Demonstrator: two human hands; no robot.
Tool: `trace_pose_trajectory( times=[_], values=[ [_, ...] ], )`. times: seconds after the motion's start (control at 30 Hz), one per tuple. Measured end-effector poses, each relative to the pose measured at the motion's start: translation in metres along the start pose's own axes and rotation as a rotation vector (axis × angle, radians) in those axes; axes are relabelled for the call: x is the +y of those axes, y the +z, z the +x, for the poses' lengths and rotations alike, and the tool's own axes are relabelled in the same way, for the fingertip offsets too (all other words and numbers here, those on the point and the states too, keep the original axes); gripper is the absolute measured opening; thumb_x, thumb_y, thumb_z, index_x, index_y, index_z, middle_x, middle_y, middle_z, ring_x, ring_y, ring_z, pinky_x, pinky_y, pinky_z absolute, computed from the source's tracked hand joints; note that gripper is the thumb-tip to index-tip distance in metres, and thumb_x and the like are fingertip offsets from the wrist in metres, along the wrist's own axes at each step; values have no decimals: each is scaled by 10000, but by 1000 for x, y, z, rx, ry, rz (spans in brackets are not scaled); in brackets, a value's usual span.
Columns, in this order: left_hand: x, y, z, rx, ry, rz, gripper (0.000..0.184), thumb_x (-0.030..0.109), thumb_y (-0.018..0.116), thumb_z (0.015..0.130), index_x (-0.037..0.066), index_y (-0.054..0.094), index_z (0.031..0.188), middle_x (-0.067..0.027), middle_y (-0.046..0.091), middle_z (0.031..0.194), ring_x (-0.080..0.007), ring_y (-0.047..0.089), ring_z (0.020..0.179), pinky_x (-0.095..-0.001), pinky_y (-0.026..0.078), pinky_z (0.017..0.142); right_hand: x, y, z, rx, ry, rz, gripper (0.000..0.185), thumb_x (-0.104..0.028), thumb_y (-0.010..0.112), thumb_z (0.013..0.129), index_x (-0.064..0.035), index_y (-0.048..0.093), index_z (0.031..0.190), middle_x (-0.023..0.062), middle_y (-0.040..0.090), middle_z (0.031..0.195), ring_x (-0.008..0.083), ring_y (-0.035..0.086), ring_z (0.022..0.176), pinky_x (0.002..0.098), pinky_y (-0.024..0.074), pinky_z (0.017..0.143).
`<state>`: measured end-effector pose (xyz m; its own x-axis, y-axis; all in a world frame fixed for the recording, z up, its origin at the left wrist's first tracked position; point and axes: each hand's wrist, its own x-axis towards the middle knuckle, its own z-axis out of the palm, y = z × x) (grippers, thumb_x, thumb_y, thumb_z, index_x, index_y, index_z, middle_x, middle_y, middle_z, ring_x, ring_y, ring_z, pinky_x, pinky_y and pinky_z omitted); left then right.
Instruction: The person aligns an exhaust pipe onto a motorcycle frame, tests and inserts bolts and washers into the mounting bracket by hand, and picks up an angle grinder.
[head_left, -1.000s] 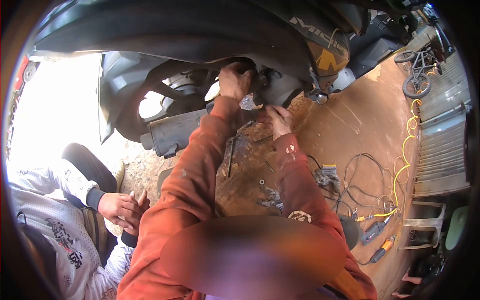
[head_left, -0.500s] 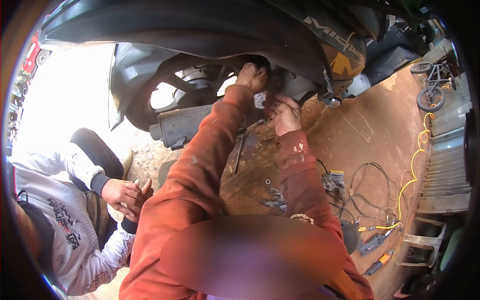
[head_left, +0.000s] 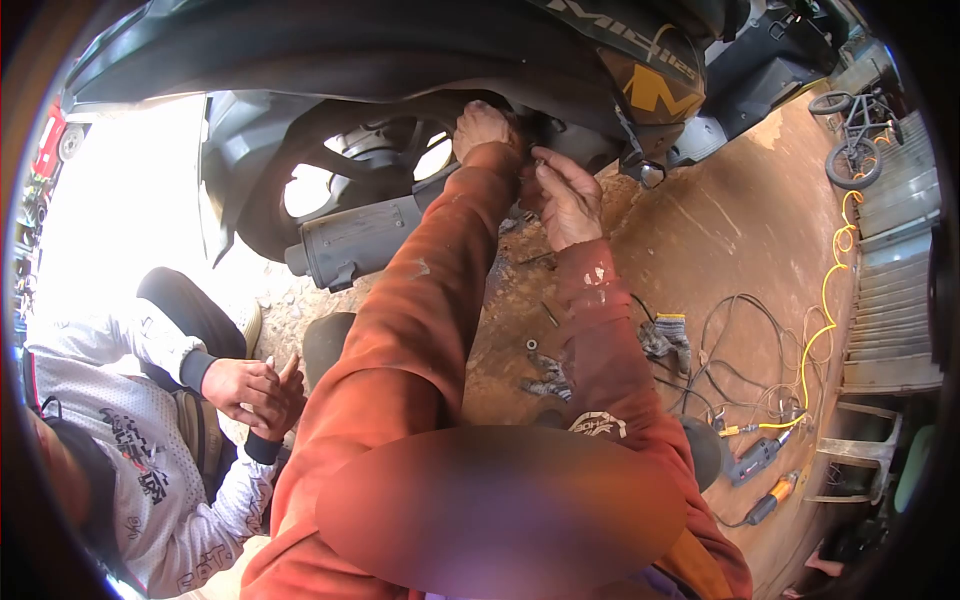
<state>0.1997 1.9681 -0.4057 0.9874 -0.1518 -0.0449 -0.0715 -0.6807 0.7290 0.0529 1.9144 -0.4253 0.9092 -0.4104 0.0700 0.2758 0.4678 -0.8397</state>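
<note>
A dark scooter (head_left: 640, 75) with a yellow "M" on its panel stands over me. My left hand (head_left: 484, 132) reaches up beside the rear wheel (head_left: 365, 165), its fingers curled against the underside. Whatever they grip is hidden. Just right of that wrist, my right hand (head_left: 570, 200) has thumb and forefinger close together; anything small between them cannot be made out. Below the wheel, the grey muffler (head_left: 362, 240) runs left of my left forearm.
Another person (head_left: 130, 420) in a white patterned top sits at left, hands together. Gloves (head_left: 668, 338), cables (head_left: 740, 330) and two power tools (head_left: 755, 460) lie on the brown floor. A small bicycle (head_left: 855, 140) stands by the corrugated wall at right.
My left hand has shifted slightly in view while staying curled by the wheel. My right hand has risen, its fingers drawn nearer my left wrist. The camera view has shifted a little.
</note>
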Motion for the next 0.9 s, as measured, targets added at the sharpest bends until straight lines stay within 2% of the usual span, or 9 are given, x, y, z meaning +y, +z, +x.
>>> trace_pose_trajectory(
  times=[0.1,0.23,0.37,0.4,0.47,0.57,0.6,0.77,0.9],
  values=[
    [1,-6,-18,99,-61,-33,277,287,614,848,15,665,864,-169,689,1028,-331,664,978,-419,514,858,-10,-4,-6,10,25,4,230,-97,615,919,22,562,1108,147,672,887,162,643,651,268,533,550],
    [-40,-6,-76,682,549,-136,132,200,635,830,86,635,765,-111,653,769,-340,618,722,-502,454,709,-22,-15,-8,38,-22,-12,189,-96,624,914,13,566,1056,143,674,854,161,647,660,259,530,543],
    [-96,9,-148,101,762,10,151,185,637,871,34,642,883,-82,657,817,-275,618,702,-417,494,625,-15,-14,-5,53,-17,-123,154,-98,644,902,-8,598,1018,111,677,814,130,627,605,223,505,508],
    [-94,7,-146,113,761,11,151,185,637,871,34,642,883,-82,657,817,-275,618,702,-417,494,625,-9,-13,-4,64,-89,-234,134,-82,645,895,-15,628,1010,90,671,798,113,617,600,215,485,498],
    [-92,5,-145,-255,91,-948,300,266,619,931,-31,661,940,-94,678,865,-196,650,810,-331,528,678,-3,-18,-8,15,-109,-508,130,-18,643,863,-23,696,982,54,655,805,101,615,677,218,477,558],
    [-65,-32,-128,-518,83,-1054,298,249,624,935,-30,659,1034,-91,676,886,-161,646,814,-308,541,711,2,-8,-11,-92,-464,-798,160,15,635,839,-9,692,986,66,643,844,130,626,768,245,498,665],
    [-64,-37,-123,-514,87,-1058,298,249,624,935,-30,659,1034,-91,676,886,-161,646,814,-308,541,711,0,-2,-14,-33,-382,-744,165,36,633,820,16,680,977,76,636,897,159,629,817,267,502,749],
    [-69,-46,-96,-697,-14,-1367,187,167,670,894,6,674,988,-92,682,873,-167,647,782,-286,541,674,0,7,-8,-85,-439,-760,212,43,659,785,1,672,993,69,633,901,153,628,808,271,504,716],
    [-72,-72,-84,-596,62,-1126,194,154,678,889,-16,673,983,-87,683,865,-170,651,755,-285,548,668,-9,25,-7,-152,-256,-760,408,6,667,766,-60,619,1166,118,638,882,218,641,774,300,516,694]
  ],
)
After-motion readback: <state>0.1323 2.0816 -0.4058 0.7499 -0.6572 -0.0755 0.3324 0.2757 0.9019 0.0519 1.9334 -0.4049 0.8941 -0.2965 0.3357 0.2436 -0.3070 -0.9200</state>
